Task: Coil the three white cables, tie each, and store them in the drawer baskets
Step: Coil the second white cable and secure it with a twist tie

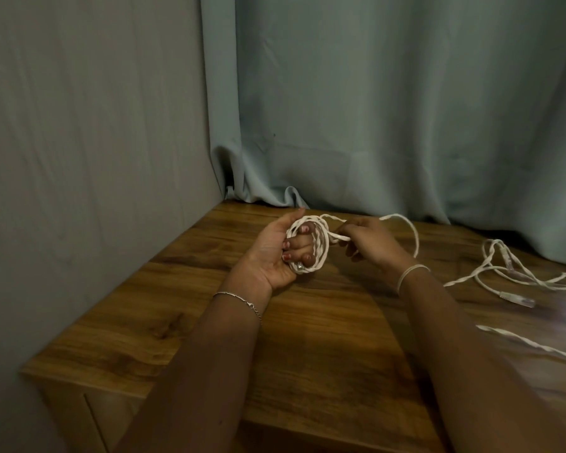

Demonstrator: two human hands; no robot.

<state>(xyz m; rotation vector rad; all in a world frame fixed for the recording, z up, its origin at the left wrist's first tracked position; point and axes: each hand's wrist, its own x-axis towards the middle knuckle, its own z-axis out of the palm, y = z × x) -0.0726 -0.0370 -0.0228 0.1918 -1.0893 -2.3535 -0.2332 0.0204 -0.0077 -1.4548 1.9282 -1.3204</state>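
Observation:
My left hand (276, 253) grips a coil of white cable (321, 253), its fingers curled through the loops above the wooden tabletop (209, 308). Just right of the coil, my right hand (370, 241) pinches the same cable's free strand (339, 237). That strand arcs up and over behind the right hand (409, 227) and runs down to my right wrist. More loose white cable with clear plug ends (517, 300) lies tangled on the table at the right, and another stretch (536, 346) runs toward the right edge.
A grey wall stands at the left and a pale blue curtain (389, 109) hangs behind the table, its hem bunched on the back edge. The cabinet's front panel (89, 416) shows below the tabletop's left front edge.

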